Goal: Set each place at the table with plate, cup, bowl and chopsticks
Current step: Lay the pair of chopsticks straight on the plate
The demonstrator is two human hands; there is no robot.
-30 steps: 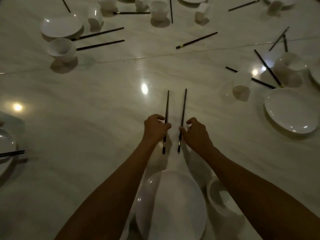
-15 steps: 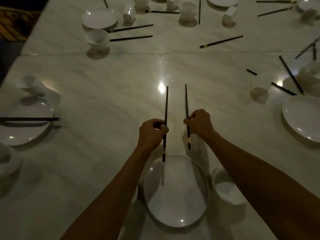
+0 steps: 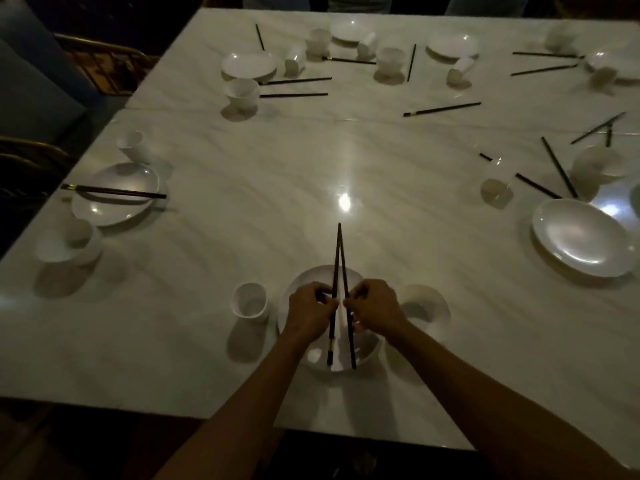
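2 dark chopsticks (image 3: pixel 337 265) are held over the near white plate (image 3: pixel 304 282), far tips touching, near ends apart. The left hand (image 3: pixel 309 311) pinches one stick and the right hand (image 3: pixel 375 308) pinches the other, each grip curled tight. On the marble bench (image 3: pixel 242 209), a cup (image 3: pixel 250 301) stands left of the plate and a bowl (image 3: pixel 427 308) sits right.

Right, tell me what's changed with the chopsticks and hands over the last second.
The left hand and right hand each held one chopstick, parallel and apart, beyond the plate. Both drew back toward the person over the plate, and the chopsticks now converge, tips meeting at the far end. Each hand still pinches its stick. The cup and bowl beside the plate stayed put.
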